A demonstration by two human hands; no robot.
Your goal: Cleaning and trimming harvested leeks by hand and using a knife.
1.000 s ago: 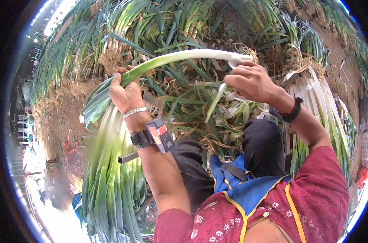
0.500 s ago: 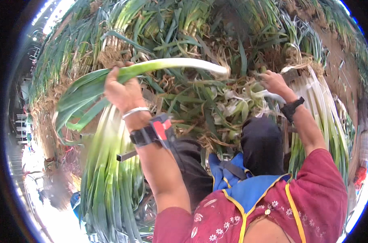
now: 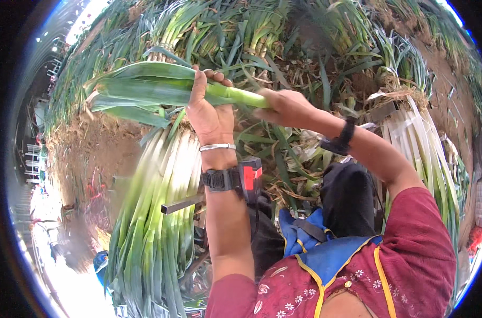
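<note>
Green leek (image 3: 164, 87) lies between left thumb (image 3: 198, 87) and fingers (image 3: 218, 76).

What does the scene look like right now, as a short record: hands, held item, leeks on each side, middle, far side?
Left hand: gripping one leek, thumb in front
Right hand: closed around its light green stalk
Held item: leaves pointing left, root end not visible
Left pile: leeks, white ends away from the person, green leaves nearer
Right pile: leeks lying the same way
Middle: loose leaf scraps beyond the knees
Far side: leafy leek bunches
</note>
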